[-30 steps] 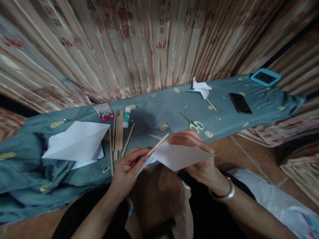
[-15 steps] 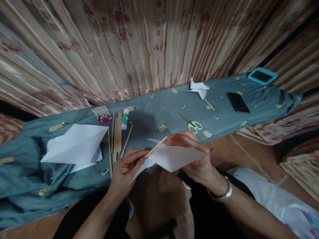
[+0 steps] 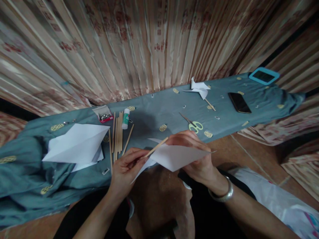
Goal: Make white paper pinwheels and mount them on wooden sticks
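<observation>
My left hand (image 3: 127, 168) is closed on a thin wooden stick (image 3: 156, 146), whose free end points up and to the right. A folded white paper pinwheel (image 3: 175, 156) lies against the stick, with one flap hanging by my left fingers. My right hand (image 3: 196, 159) is closed round the far side of this paper; the paper hides part of its fingers. Both hands hover over the near edge of the table. Beyond them lie green-handled scissors (image 3: 195, 126) and a finished paper pinwheel (image 3: 200, 89) on a stick.
On the blue-green tablecloth (image 3: 147, 119) are a stack of white paper (image 3: 77, 142), several wooden sticks (image 3: 118, 134), a glue stick (image 3: 126, 119) and a small box of metal pins (image 3: 104, 114). Farther right are a phone (image 3: 239, 102) and a blue-framed device (image 3: 264, 76). A curtain (image 3: 139, 46) hangs behind.
The view has shifted very slightly, so the table things appear a little farther right. Both hands keep nearly the same hold on the stick and paper.
</observation>
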`<state>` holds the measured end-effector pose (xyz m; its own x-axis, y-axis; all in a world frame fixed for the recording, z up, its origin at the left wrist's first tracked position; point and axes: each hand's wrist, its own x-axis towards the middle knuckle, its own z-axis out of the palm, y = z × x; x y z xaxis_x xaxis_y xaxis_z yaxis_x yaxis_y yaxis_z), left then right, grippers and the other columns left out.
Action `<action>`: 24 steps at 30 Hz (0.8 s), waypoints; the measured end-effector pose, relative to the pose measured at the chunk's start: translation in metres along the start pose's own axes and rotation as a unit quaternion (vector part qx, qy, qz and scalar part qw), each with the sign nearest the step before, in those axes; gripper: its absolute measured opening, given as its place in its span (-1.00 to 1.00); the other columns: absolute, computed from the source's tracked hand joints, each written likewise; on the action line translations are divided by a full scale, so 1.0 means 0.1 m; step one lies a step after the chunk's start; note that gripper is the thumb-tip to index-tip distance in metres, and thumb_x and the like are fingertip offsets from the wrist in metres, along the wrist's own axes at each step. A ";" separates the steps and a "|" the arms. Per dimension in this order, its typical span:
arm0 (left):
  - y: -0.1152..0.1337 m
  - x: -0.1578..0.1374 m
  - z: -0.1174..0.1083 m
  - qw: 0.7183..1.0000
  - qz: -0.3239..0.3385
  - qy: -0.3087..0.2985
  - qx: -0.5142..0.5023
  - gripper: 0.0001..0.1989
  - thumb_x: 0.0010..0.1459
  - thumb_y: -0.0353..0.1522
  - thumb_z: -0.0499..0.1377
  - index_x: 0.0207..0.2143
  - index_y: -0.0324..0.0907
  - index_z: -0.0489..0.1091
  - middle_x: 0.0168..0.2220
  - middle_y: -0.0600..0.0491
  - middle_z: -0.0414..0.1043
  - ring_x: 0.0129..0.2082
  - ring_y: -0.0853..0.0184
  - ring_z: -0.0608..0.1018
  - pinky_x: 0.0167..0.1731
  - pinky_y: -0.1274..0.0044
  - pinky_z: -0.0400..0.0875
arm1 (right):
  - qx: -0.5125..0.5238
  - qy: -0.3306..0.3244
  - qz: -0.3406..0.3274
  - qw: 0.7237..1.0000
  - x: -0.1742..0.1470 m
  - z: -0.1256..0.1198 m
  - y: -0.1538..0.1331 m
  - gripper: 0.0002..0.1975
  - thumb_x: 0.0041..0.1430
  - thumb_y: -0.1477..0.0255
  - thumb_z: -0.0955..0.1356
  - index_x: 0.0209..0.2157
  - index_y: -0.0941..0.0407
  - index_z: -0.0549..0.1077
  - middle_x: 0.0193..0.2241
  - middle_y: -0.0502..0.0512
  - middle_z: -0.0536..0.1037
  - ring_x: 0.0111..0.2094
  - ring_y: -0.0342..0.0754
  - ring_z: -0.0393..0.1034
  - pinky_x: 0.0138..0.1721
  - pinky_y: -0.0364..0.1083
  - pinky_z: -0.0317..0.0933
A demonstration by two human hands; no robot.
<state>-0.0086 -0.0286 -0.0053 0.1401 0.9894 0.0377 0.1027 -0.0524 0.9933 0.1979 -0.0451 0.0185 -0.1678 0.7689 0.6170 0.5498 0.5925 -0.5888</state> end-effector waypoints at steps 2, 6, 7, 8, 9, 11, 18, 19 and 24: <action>0.00 0.00 0.00 1.000 0.003 0.003 0.002 -0.88 -0.08 -0.33 0.32 -0.42 -0.15 0.60 -0.47 0.01 0.50 -0.44 0.34 0.51 -0.46 0.59 0.39 | -0.002 -0.001 -0.002 1.000 0.00 0.00 0.00 -0.78 0.15 0.59 0.28 -0.19 0.05 0.42 -0.26 0.05 0.57 -0.19 -0.02 0.44 -0.13 0.03 0.24; 0.00 -0.01 -0.01 1.000 0.005 0.006 0.004 -0.89 -0.07 -0.34 0.32 -0.43 -0.15 0.60 -0.47 0.01 0.49 -0.44 0.34 0.51 -0.45 0.59 0.40 | 0.003 0.003 -0.005 1.000 0.00 0.01 0.00 -0.78 0.15 0.58 0.29 -0.19 0.06 0.43 -0.26 0.06 0.57 -0.19 -0.02 0.43 -0.13 0.03 0.24; -0.01 -0.01 -0.01 1.000 0.008 0.006 0.004 -0.89 -0.07 -0.34 0.32 -0.42 -0.15 0.60 -0.47 0.01 0.49 -0.45 0.35 0.50 -0.45 0.59 0.40 | 0.006 0.004 -0.004 1.000 -0.01 0.02 0.01 -0.78 0.15 0.58 0.29 -0.18 0.06 0.43 -0.26 0.06 0.57 -0.19 -0.02 0.43 -0.13 0.03 0.24; -0.01 -0.01 -0.01 1.000 0.012 0.006 0.006 -0.89 -0.07 -0.35 0.31 -0.42 -0.14 0.61 -0.47 0.02 0.49 -0.45 0.35 0.50 -0.45 0.59 0.40 | 0.008 0.006 -0.002 1.000 -0.01 0.02 0.01 -0.78 0.15 0.58 0.29 -0.18 0.06 0.43 -0.26 0.06 0.57 -0.19 -0.02 0.43 -0.13 0.03 0.24; -0.02 -0.01 -0.01 1.000 0.016 0.007 0.007 -0.89 -0.07 -0.35 0.31 -0.41 -0.13 0.61 -0.47 0.02 0.49 -0.45 0.35 0.50 -0.45 0.59 0.40 | 0.010 0.006 -0.001 1.000 -0.02 0.02 0.02 -0.78 0.15 0.57 0.30 -0.17 0.06 0.44 -0.25 0.05 0.57 -0.18 -0.02 0.43 -0.12 0.03 0.25; -0.02 -0.01 -0.02 1.000 0.023 0.012 0.011 -0.89 -0.07 -0.35 0.31 -0.41 -0.12 0.61 -0.48 0.02 0.49 -0.45 0.35 0.50 -0.44 0.59 0.41 | 0.011 0.012 -0.003 1.000 -0.03 0.03 0.02 -0.78 0.15 0.56 0.30 -0.17 0.05 0.44 -0.25 0.05 0.58 -0.18 -0.01 0.44 -0.13 0.03 0.26; 0.01 0.01 -0.03 1.000 0.006 0.007 0.021 -0.87 -0.07 -0.30 0.32 -0.42 -0.12 0.61 -0.48 0.01 0.50 -0.45 0.34 0.50 -0.41 0.56 0.41 | 0.003 0.004 -0.012 1.000 -0.02 0.02 0.01 -0.79 0.17 0.53 0.30 -0.16 0.04 0.44 -0.25 0.07 0.58 -0.19 0.01 0.45 -0.13 0.05 0.27; 0.01 0.01 -0.03 1.000 0.005 0.004 0.022 -0.87 -0.06 -0.29 0.32 -0.42 -0.12 0.61 -0.48 0.01 0.50 -0.45 0.34 0.50 -0.41 0.56 0.41 | 0.001 0.004 -0.010 1.000 -0.02 0.02 0.01 -0.79 0.16 0.54 0.29 -0.17 0.04 0.44 -0.25 0.06 0.58 -0.19 0.01 0.45 -0.13 0.05 0.27; 0.01 0.00 -0.04 1.000 -0.002 -0.012 0.021 -0.88 -0.05 -0.32 0.30 -0.40 -0.10 0.62 -0.48 0.01 0.50 -0.47 0.34 0.49 -0.45 0.57 0.40 | -0.013 -0.001 0.008 1.000 -0.02 0.02 0.01 -0.79 0.15 0.56 0.28 -0.19 0.05 0.44 -0.27 0.05 0.58 -0.20 0.00 0.45 -0.13 0.05 0.28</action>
<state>-0.0119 -0.0281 -0.0036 0.1621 0.9863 0.0307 0.1450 -0.0546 0.9879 0.1972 -0.0455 0.0157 -0.1595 0.7788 0.6067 0.5732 0.5734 -0.5854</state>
